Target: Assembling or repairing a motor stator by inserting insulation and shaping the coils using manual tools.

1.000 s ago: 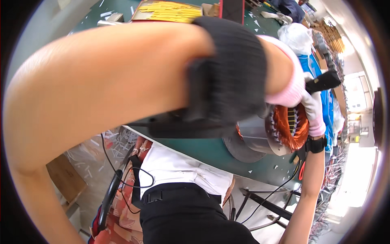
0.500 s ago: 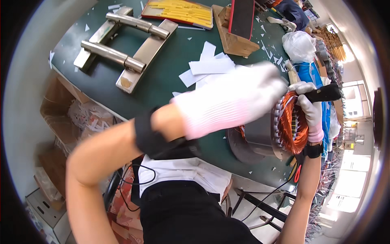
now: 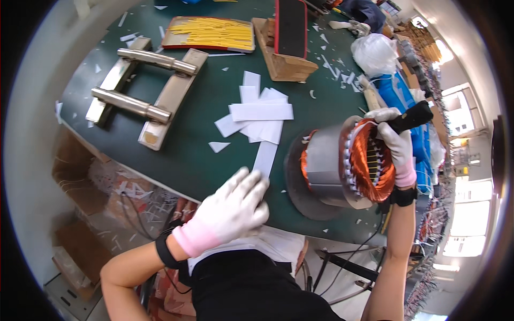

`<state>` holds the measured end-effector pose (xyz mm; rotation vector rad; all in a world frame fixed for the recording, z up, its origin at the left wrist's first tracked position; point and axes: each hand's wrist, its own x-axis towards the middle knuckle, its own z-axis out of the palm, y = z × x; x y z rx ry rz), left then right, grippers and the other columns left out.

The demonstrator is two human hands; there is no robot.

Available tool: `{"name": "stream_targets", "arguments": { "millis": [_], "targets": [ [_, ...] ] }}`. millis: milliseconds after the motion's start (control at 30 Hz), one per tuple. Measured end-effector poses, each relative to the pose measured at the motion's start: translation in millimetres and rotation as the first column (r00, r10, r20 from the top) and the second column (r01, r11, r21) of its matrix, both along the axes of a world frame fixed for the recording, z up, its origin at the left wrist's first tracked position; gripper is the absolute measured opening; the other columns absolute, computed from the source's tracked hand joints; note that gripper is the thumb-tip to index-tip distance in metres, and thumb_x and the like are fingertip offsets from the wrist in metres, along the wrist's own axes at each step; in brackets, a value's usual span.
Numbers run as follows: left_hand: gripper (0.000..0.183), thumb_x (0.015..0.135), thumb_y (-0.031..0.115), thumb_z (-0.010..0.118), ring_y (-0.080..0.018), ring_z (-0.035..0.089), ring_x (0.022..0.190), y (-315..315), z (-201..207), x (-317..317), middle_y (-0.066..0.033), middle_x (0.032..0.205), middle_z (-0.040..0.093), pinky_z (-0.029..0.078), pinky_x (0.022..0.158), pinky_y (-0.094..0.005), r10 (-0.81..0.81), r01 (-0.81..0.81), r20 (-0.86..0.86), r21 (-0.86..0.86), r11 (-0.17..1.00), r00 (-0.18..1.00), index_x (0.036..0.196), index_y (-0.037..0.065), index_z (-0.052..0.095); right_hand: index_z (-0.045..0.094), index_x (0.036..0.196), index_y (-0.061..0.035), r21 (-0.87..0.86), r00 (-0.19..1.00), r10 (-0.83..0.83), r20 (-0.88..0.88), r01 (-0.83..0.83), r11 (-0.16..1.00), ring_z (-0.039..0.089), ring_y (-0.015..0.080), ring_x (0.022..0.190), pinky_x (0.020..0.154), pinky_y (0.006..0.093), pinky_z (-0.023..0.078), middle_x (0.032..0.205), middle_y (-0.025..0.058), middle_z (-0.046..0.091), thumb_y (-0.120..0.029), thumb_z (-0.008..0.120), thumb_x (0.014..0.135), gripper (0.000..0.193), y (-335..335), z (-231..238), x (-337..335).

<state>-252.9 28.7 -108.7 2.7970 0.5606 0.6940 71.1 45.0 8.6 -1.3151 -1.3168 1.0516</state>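
My left hand (image 3: 235, 200), in a white glove with a pink cuff, is over the table's near edge. Its fingers are stretched out, their tips at the lower end of a white paper strip (image 3: 266, 156); whether they press on it I cannot tell. More white strips (image 3: 261, 112) lie in a loose pile beyond. On the right stands a grey motor stator (image 3: 325, 160) with orange copper windings (image 3: 369, 166), tilted on a round dark base (image 3: 308, 208). My gloved right hand (image 3: 397, 140) is closed round a black-handled tool (image 3: 412, 116) at the windings' rim; the tool's working end is hidden.
A metal frame with two round bars (image 3: 172, 109) lies on the left of the green table (image 3: 198, 155). Behind are a tray of yellow sticks (image 3: 243, 37) and a wooden stand (image 3: 289, 67) holding a dark panel (image 3: 292, 32). Paper scraps and a white bag (image 3: 375, 55) lie at the right.
My left hand has swung from beside the windings down and left to the loose white strip. My right hand stays at the windings with the black-handled tool. The view has shifted slightly.
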Motion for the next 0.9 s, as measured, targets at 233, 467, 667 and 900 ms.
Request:
{"name": "stream_targets", "arguments": {
  "millis": [233,467,667,900],
  "targets": [
    [0.020,0.070,0.018,0.061,-0.0138,0.054,0.080,-8.8,-13.5,-6.6,0.0016,0.090,0.060,0.045,0.066,-0.0296,-0.166,0.195,0.228,-0.111,0.975,0.959,0.090,0.013,0.062,0.054,0.096,-0.0012,-0.005,0.998,0.051,0.024,-0.051,0.999,0.055,0.0196,0.097,0.088,0.0332,0.044,0.103,0.0135,0.058,-0.006,0.060,0.083,0.015,3.2,-4.8,5.2],
    [0.031,0.058,0.014,0.070,-0.0150,0.057,0.078,-12.2,15.5,41.0,0.0025,0.070,0.054,0.047,0.076,-0.0342,0.255,0.054,0.709,-0.383,0.922,0.658,0.089,0.012,0.067,0.052,0.092,-0.0039,-0.017,0.999,0.040,0.034,-0.039,0.999,0.055,0.0211,0.092,0.084,0.0324,0.046,0.100,0.0137,0.057,-0.010,0.062,0.082,0.015,7.8,-2.2,-1.3],
    [0.023,0.058,0.008,0.069,-0.0224,0.058,0.087,-19.3,30.5,65.9,-0.0060,0.091,0.059,0.048,0.080,-0.0396,0.301,0.147,0.688,-0.512,0.847,0.661,0.079,0.009,0.060,0.052,0.091,-0.0045,0.033,0.990,0.114,0.081,-0.116,0.993,0.055,0.0208,0.090,0.082,0.0314,0.046,0.099,0.0138,0.057,-0.010,0.062,0.082,0.015,11.0,0.8,-1.0],
    [0.019,0.060,0.009,0.067,-0.0306,0.054,0.098,-16.1,33.9,79.8,-0.0101,0.117,0.057,0.046,0.079,-0.0411,0.284,0.090,0.697,-0.448,0.890,0.659,0.073,0.008,0.054,0.051,0.092,-0.0036,-0.002,0.997,0.067,0.036,-0.067,0.998,0.055,0.0209,0.092,0.083,0.0315,0.046,0.100,0.0154,0.057,-0.005,0.058,0.081,0.012,7.2,-1.3,-2.1]
  ]
}}
